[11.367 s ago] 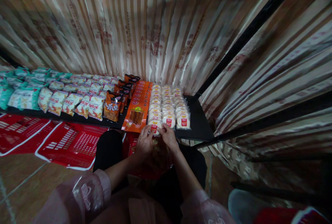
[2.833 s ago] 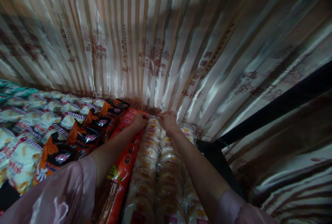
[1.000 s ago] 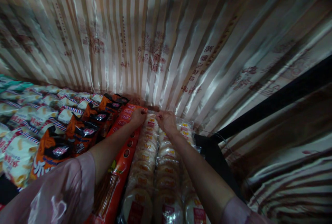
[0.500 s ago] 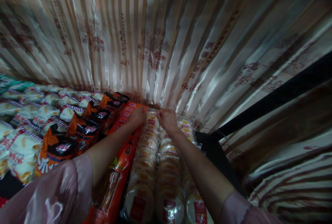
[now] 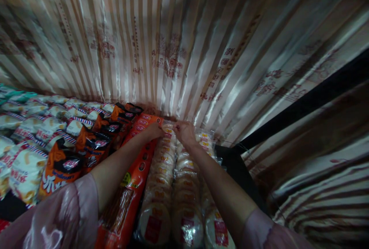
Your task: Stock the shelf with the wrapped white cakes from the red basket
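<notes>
Rows of round, pale items in clear wrappers with red labels [image 5: 153, 224] run from the near edge toward the curtain. My left hand [image 5: 156, 131] is at the far end of the left row, beside a long orange package [image 5: 140, 164], its fingers pressed together; what they hold, if anything, is too small to tell. My right hand [image 5: 184, 132] is closed in a pinch at the far end of the rows, a short gap from my left hand. Whatever lies between its fingertips cannot be made out.
Orange and black snack bags [image 5: 92, 145] and white snack bags [image 5: 27, 172] fill the left side. A striped, printed curtain [image 5: 173, 29] hangs behind. On the right, a black bar [image 5: 288, 110] slants up from a black surface [image 5: 239, 172].
My left hand has shifted slightly, its fingers now reaching over the top end of the left row. My right hand remains nearly in place. The view has moved very slightly.
</notes>
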A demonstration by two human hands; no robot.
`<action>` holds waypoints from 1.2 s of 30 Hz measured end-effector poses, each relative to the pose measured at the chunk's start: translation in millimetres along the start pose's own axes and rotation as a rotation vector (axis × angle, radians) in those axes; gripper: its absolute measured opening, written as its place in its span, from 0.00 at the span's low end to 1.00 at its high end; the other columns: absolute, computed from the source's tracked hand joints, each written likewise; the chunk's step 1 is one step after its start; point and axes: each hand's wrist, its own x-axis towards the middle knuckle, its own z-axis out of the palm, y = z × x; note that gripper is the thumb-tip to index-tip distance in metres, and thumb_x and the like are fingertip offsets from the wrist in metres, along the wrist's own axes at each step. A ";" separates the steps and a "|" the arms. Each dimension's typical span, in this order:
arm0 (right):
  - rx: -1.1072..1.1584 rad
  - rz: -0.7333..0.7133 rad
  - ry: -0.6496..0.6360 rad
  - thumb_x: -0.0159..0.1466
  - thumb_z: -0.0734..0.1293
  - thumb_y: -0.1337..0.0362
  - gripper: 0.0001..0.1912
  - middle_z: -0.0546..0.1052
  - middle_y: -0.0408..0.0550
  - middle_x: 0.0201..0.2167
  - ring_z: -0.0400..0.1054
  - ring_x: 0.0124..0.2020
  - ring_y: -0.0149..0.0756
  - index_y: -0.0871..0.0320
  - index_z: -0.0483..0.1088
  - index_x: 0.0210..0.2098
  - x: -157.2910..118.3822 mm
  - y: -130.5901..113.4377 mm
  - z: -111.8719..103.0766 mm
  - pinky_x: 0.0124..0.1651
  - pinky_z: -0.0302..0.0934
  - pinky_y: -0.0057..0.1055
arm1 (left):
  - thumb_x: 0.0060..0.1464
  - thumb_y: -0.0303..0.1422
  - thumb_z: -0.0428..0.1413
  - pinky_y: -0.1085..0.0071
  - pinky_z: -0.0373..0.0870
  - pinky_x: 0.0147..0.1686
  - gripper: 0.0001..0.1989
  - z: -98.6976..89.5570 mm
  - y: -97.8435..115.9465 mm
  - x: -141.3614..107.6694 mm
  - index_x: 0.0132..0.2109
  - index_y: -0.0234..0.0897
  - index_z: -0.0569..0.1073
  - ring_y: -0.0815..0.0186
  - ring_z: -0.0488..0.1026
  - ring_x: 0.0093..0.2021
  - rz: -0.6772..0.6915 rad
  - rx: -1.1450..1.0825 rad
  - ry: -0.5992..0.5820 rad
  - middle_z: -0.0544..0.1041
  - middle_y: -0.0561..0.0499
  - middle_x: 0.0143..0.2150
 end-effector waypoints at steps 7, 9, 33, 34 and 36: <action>0.030 0.007 0.018 0.59 0.62 0.65 0.09 0.77 0.46 0.31 0.67 0.35 0.33 0.55 0.75 0.31 -0.1 1.4 1.9 0.44 0.54 0.28 | 0.46 0.29 0.56 0.77 0.66 0.29 0.08 10.5 -3.3 4.2 0.34 0.33 0.78 0.69 0.72 0.30 -0.025 -0.031 0.071 0.78 0.49 0.29; 0.038 0.012 0.017 0.59 0.63 0.64 0.08 0.77 0.46 0.31 0.67 0.35 0.33 0.55 0.75 0.31 -0.6 1.3 1.5 0.45 0.55 0.28 | 0.46 0.28 0.56 0.77 0.65 0.28 0.08 10.5 -1.2 2.1 0.34 0.33 0.78 0.68 0.72 0.30 -0.006 -0.022 0.100 0.78 0.50 0.29; 0.106 0.020 0.048 0.60 0.59 0.68 0.11 0.77 0.44 0.29 0.68 0.32 0.32 0.57 0.75 0.32 -1.1 2.1 -0.4 0.41 0.57 0.27 | 0.48 0.28 0.54 0.76 0.65 0.30 0.09 12.8 -1.9 -4.3 0.36 0.35 0.78 0.67 0.73 0.33 0.023 -0.022 0.160 0.79 0.50 0.32; 0.103 0.028 0.047 0.61 0.59 0.68 0.12 0.78 0.45 0.30 0.68 0.33 0.33 0.56 0.75 0.34 -0.2 2.4 -0.7 0.42 0.57 0.27 | 0.48 0.28 0.54 0.76 0.65 0.30 0.09 12.9 -2.0 -4.3 0.36 0.35 0.78 0.67 0.73 0.33 0.020 -0.022 0.161 0.79 0.50 0.32; 0.091 0.052 0.048 0.62 0.58 0.67 0.14 0.78 0.45 0.32 0.68 0.35 0.34 0.55 0.75 0.36 1.5 2.6 -0.9 0.44 0.56 0.29 | 0.48 0.28 0.54 0.76 0.65 0.30 0.09 13.5 -2.6 -3.8 0.36 0.35 0.78 0.67 0.73 0.33 0.017 -0.022 0.167 0.79 0.50 0.33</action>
